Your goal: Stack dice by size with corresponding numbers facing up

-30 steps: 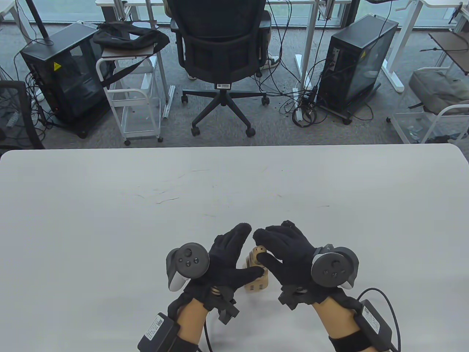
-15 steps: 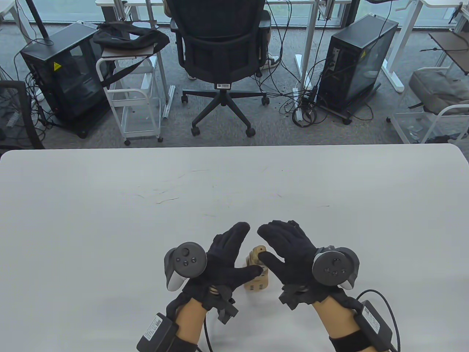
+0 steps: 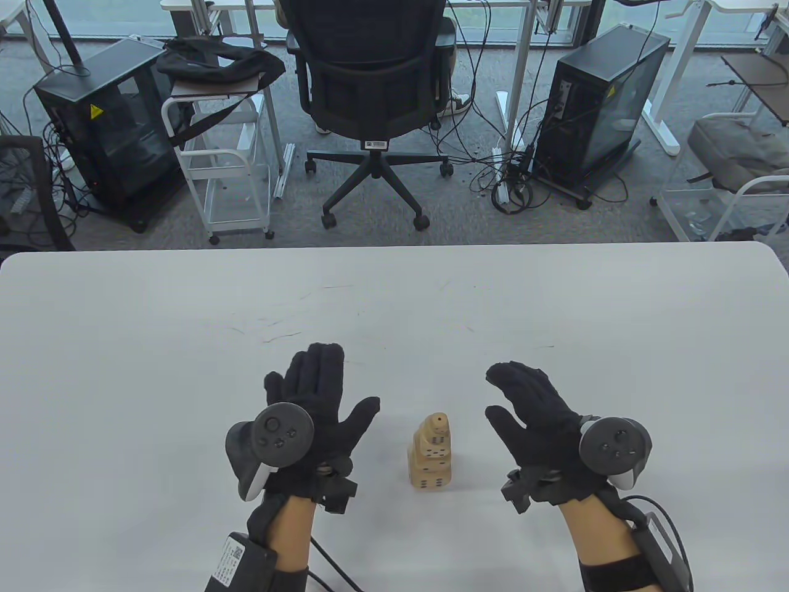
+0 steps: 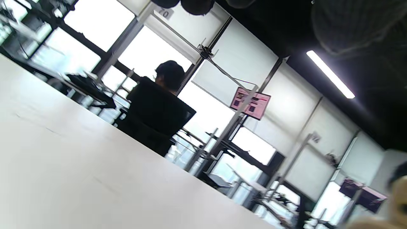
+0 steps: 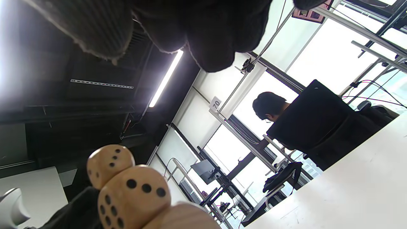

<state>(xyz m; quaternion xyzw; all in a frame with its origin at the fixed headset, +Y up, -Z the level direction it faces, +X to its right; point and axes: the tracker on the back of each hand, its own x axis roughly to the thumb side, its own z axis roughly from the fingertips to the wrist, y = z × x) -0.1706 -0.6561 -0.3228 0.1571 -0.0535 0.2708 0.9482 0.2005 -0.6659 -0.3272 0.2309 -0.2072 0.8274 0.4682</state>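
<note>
No grip is made by either hand. The left hand (image 3: 320, 401) is held flat and spread above the worktop (image 3: 185, 320), fingers pointed away from the person and the thumb stretched toward the middle; nothing is held in it. The right hand (image 3: 533, 410) is likewise held unclenched, its fingers loosely curved and its thumb turned inward, with nothing between them. A tracker (image 3: 280, 428) is strapped to the back of the left hand and another tracker (image 3: 613, 441) to the back of the right.

Between the two hands, apart from both, a stack of wooden dice (image 3: 431, 453) is seen standing on the worktop near its front edge. The largest die (image 3: 429, 475) is placed at the bottom, smaller ones are set above it, and the smallest die (image 3: 437, 422) is set on top with a single dark pip showing upward. The stack is slightly uneven, the upper dice being shifted a little toward the far side.

In the right wrist view, two of the dice (image 5: 133, 194) are seen close up and tilted, with gloved fingertips (image 5: 210, 41) hanging at the top edge, clear of them. In the left wrist view, only bare worktop (image 4: 79, 178) and a blurred pale shape at the lower right corner are shown.

Beyond the worktop, an office chair (image 3: 373, 86) and two computer towers are seen on the floor.
</note>
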